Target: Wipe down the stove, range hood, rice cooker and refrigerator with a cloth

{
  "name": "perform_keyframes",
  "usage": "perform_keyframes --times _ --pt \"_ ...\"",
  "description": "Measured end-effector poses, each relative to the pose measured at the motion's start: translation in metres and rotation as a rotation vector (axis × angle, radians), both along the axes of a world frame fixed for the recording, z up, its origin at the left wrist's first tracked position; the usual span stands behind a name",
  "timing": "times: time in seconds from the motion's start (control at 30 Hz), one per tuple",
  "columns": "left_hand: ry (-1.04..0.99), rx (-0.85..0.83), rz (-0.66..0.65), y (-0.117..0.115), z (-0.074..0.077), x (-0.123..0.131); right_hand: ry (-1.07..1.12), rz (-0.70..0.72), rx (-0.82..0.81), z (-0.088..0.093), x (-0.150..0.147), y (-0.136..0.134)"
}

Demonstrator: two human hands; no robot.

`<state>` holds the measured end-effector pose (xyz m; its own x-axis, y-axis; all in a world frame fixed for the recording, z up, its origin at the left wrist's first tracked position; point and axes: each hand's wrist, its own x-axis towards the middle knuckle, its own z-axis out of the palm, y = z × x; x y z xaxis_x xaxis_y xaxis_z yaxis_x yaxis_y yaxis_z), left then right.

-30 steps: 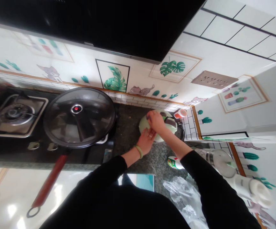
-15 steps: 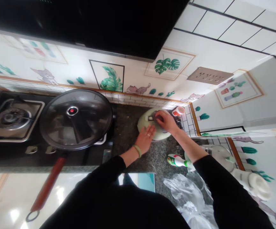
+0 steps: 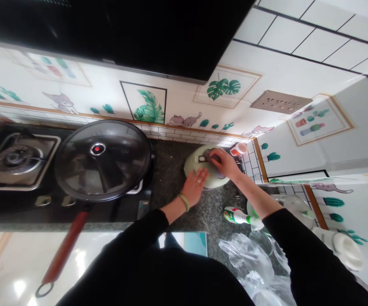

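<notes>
A rounded pale green electric cooker (image 3: 190,163) with a dark handle (image 3: 207,154) on its top sits on the dark stone counter. My left hand (image 3: 194,187) lies flat against the cooker's near side, fingers stretched out; it wears a ring and a green wristband (image 3: 184,202). Over the top, my right hand (image 3: 224,163) has its fingers curled on the dark handle, and the fingertips are partly hidden. Just behind the right hand stands a small jar with an orange-red label (image 3: 238,148).
Left on the stove is a large lidded wok (image 3: 120,157), its red-brown handle (image 3: 66,250) jutting past the counter edge. A bare burner (image 3: 15,157) lies farther left. A white-green squeeze bottle (image 3: 235,215) and clear plastic bags (image 3: 247,255) are at the right. The black range hood (image 3: 123,34) hangs above.
The view has shifted very slightly. Both hands keep their places on the cooker, and my right forearm has moved a little to the right.
</notes>
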<state>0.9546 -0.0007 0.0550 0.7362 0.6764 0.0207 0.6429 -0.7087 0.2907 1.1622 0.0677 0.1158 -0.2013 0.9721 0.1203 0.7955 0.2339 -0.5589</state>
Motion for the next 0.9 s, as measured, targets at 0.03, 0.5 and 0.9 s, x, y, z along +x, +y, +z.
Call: perform_keyframes --times 0.03,0.5,0.9 --pt "-0.005 0.001 0.003 0.000 -0.001 0.000 -0.006 -0.014 -0.015 -0.001 0.000 0.003" --pt "-0.038 0.050 0.016 -0.001 -0.013 0.003 -0.143 0.286 -0.191 -0.016 0.008 0.052" --pt "-0.050 0.034 0.008 -0.001 -0.010 0.000 0.049 0.116 -0.279 -0.017 0.051 0.062"
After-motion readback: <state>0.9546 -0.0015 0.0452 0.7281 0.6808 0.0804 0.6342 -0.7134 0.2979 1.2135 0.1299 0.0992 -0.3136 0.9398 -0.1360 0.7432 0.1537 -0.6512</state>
